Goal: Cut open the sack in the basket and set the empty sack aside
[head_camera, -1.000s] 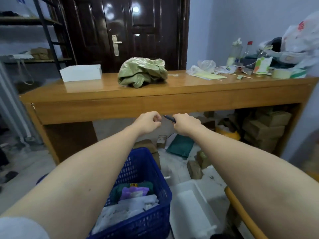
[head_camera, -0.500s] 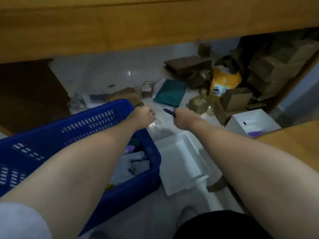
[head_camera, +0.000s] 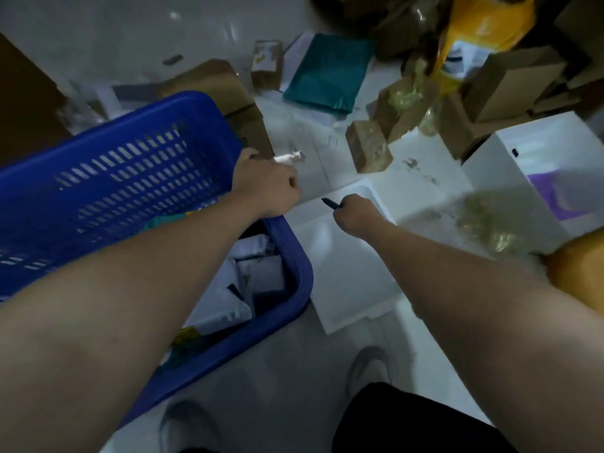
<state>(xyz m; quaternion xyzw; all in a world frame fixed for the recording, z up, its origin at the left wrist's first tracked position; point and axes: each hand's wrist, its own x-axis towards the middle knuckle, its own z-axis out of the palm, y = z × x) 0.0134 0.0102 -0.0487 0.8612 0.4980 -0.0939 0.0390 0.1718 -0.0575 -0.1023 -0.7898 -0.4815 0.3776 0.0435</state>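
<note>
A blue plastic basket (head_camera: 130, 178) stands on the floor at the left. Inside it lie white and grey parcel bags (head_camera: 258, 276), partly hidden under my left forearm; I cannot tell which one is the sack. My left hand (head_camera: 268, 188) is a closed fist above the basket's far right corner, with nothing visible in it. My right hand (head_camera: 354, 215) hovers just right of the basket, above a white foam tray, and grips a small dark cutter (head_camera: 330, 203) whose tip points left towards my left hand.
The white foam tray (head_camera: 346, 282) lies right of the basket. Beyond it are a white box (head_camera: 510, 158) holding something purple, a teal bag (head_camera: 330, 76), a yellow bag (head_camera: 483, 24) and several cardboard boxes (head_camera: 369, 145). My shoes (head_camera: 369, 367) are at the bottom.
The view has tipped down from the wooden table to the floor. Both hands stay close together and now sit over the basket's corner and the foam tray, the right still gripping the cutter.
</note>
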